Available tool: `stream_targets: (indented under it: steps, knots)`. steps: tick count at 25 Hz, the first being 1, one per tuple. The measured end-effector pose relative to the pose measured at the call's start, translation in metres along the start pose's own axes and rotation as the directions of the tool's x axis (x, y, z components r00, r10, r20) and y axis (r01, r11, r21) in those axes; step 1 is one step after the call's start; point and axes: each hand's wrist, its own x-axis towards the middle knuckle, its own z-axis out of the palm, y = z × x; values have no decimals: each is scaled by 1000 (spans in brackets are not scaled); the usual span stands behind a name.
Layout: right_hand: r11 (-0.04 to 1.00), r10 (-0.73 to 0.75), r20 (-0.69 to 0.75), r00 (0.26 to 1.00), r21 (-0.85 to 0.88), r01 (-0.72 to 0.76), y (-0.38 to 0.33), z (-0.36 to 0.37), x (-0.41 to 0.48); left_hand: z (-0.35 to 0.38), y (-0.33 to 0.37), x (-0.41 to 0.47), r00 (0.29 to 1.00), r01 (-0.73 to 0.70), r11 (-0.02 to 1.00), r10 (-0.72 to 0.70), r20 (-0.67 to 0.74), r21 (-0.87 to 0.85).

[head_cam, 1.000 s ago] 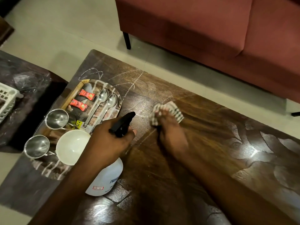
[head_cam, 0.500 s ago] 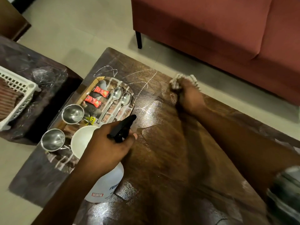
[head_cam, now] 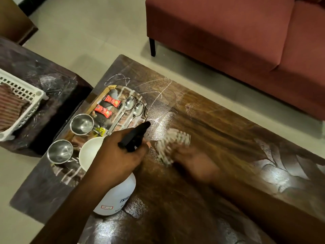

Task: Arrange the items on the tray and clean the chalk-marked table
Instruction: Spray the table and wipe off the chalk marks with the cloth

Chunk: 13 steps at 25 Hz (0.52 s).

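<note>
Head view: I note the tray (head_cam: 112, 88) at the worktop (head_cam: 219, 138) left end, cups and spoons on it, chalk marks (head_cam: 153, 87) beyond. My left hand (head_cam: 116, 161), grip closed round the spray bottle (head_cam: 119, 196), aims the nozzle at them. My right hand (head_cam: 195, 161), blurred, presses the cloth (head_cam: 172, 147) flat for wiping.
</note>
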Motion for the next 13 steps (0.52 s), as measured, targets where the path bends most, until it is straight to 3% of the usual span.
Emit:
stream_targets:
  steps: [1, 3, 5, 7, 9, 13]
  knots:
    - [983, 181, -84, 980, 22, -180, 25, -14, 10, 1, 1, -2, 1000, -8, 1000, 8, 0, -7]
    - [855, 517, -223, 827, 86, -511, 78, -47, 26, 2, 2, -8, 1000, -30, 1000, 30, 2, -9]
    - [750, 659, -273, 701, 163, -641, 111, -66, 31, 3, -1, -15, 998, -59, 998, 58, -16, -23]
    - [711, 702, -292, 649, 232, -664, 100, -59, 32, 1, -4, -26, 996, -90, 994, 88, -33, -55]
    - [734, 678, -284, 678, 233, -638, 56, -33, 24, -5, -11, -42, 990, -135, 987, 131, -56, -88]
    - [907, 402, -157, 902, 206, -368, -78, 32, -11, -22, -35, -80, 974, -152, 974, 120, -191, -166]
